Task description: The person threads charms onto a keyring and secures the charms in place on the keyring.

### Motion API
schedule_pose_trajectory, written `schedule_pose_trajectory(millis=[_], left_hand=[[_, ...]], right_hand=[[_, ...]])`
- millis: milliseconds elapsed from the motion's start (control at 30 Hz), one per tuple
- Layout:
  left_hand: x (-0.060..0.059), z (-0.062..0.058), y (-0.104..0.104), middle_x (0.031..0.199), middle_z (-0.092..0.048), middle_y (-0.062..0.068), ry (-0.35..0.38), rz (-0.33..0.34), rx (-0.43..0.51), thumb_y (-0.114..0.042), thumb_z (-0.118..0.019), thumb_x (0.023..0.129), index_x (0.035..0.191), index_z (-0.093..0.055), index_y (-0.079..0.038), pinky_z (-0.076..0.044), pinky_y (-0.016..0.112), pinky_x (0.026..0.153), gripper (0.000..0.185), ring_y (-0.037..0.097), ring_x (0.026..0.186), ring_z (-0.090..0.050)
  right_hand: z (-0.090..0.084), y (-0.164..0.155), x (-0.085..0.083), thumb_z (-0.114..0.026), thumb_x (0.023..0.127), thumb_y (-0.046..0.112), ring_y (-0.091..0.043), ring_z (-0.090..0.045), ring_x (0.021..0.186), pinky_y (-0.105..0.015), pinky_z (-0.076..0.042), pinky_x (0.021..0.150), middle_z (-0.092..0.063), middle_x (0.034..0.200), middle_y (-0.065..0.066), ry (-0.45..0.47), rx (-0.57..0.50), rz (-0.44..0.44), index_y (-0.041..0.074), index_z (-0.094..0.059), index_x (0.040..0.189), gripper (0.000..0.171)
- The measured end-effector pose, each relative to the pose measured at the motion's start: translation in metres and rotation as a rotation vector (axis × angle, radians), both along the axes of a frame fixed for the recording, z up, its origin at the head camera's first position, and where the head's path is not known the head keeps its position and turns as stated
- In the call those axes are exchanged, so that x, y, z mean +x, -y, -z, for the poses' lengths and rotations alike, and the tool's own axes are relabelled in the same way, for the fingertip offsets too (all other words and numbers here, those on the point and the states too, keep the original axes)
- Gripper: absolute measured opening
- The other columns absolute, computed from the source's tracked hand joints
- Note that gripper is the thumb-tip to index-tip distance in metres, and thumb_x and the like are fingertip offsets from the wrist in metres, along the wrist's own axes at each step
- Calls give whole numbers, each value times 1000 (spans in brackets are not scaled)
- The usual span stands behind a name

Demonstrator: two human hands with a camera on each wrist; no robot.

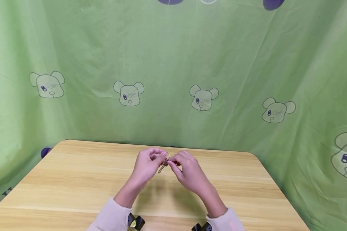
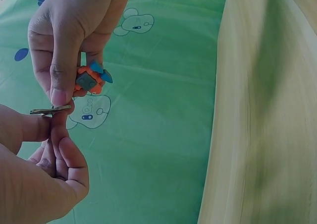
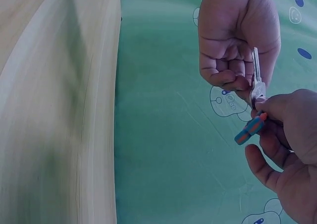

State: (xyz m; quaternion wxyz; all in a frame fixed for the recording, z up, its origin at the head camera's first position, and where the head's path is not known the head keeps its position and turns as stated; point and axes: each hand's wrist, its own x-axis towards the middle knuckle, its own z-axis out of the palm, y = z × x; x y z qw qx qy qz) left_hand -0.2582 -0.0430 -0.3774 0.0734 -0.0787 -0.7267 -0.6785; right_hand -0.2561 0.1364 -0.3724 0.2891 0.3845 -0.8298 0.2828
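A small metal key (image 3: pixel 257 87) hangs between both hands in front of me, its blade slanting down toward the left in the head view. My right hand (image 1: pixel 192 171) pinches it by the head between thumb and forefinger. A blue and orange charm (image 2: pixel 90 79) sits by the right fingers. My left hand (image 1: pixel 147 165) pinches a thin key ring (image 1: pixel 168 155) at its fingertips, close to the right hand's. The left hand's other fingers are curled in the right wrist view. Fingers cover part of the ring and the key head.
Below the hands is a light wooden table (image 1: pixel 75 179) with rounded far corners. A green curtain (image 1: pixel 162 57) printed with bear heads surrounds it. Small black devices (image 1: pixel 136 222) are worn at both wrists, over light sleeves (image 1: pixel 111 216).
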Motion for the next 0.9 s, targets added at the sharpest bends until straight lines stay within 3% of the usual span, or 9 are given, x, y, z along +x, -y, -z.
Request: schedule_pose_trajectory(millis=[533,700,900], left_hand=[[-7,7,7,80,-71,3,24,4,-89,-12,-69,98,103,-72,-1,-48,31,70,13,17,78,-61],[-12,16,12,78,-69,4,46,46,-151,-9,-68,97,101,-72,0,-46,27,64,10,16,72,-59],[-19,31,19,80,-70,6,105,117,-211,-8,-68,96,101,-71,2,-48,29,66,12,17,72,-59]], right_hand=[[0,-3,-3,-73,94,8,-11,-62,85,-34,-55,77,-71,93,1,234,76,16,8,-75,100,5],[5,-3,-7,-72,94,6,-12,-61,83,-35,-55,78,-71,92,0,327,152,21,5,-74,99,6],[18,-2,-14,-70,95,4,-12,-62,82,-35,-57,76,-71,93,-2,457,214,0,0,-73,104,10]])
